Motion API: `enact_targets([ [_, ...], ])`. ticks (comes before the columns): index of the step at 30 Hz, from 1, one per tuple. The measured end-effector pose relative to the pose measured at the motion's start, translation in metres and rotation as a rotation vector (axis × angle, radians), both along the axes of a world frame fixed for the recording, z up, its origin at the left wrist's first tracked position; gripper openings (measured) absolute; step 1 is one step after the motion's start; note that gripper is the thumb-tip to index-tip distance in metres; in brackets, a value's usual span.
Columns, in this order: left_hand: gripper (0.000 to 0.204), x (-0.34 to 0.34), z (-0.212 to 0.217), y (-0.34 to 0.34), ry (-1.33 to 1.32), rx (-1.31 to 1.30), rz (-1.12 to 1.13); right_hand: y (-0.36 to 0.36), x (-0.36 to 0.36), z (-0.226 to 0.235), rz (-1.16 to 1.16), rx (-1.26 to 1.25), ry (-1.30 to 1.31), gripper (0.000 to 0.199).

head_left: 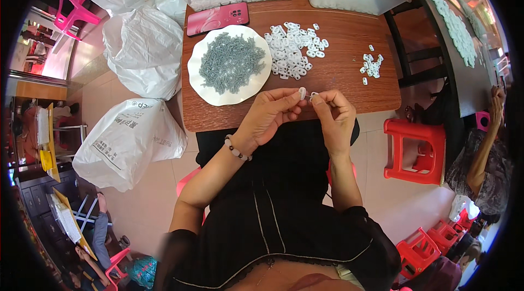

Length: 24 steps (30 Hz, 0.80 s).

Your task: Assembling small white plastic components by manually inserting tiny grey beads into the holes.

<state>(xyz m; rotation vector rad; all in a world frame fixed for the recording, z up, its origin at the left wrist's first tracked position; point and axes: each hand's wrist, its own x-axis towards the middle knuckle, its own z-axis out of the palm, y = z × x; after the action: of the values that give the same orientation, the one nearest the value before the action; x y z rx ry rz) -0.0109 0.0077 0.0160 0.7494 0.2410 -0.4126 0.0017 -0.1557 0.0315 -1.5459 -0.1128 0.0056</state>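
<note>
From the head camera, the left hand [268,115] pinches a small white plastic piece [302,93] between thumb and fingertips, just above the near edge of the wooden table [349,81]. The right hand [335,116] grips a thin grey screw [314,95], its tip meeting the piece, probably so the two line up. The piece looks small, oval and glossy. A white plate [203,86] of grey screws lies far left; a loose heap of white pieces [292,51] sits within reach.
</note>
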Motion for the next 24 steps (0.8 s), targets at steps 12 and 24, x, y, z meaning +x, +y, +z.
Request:
enact_targets([
  [12, 0.023, -0.003, 0.001, -0.002, -0.023, 0.082, 0.017, -0.002, 0.0, -0.005, -0.048, -0.104, -0.057, 0.01],
  [24, 0.024, -0.008, 0.007, -0.012, -0.135, 0.364, 0.108, 0.0, -0.003, -0.011, -0.082, -0.185, -0.111, 0.01],
])
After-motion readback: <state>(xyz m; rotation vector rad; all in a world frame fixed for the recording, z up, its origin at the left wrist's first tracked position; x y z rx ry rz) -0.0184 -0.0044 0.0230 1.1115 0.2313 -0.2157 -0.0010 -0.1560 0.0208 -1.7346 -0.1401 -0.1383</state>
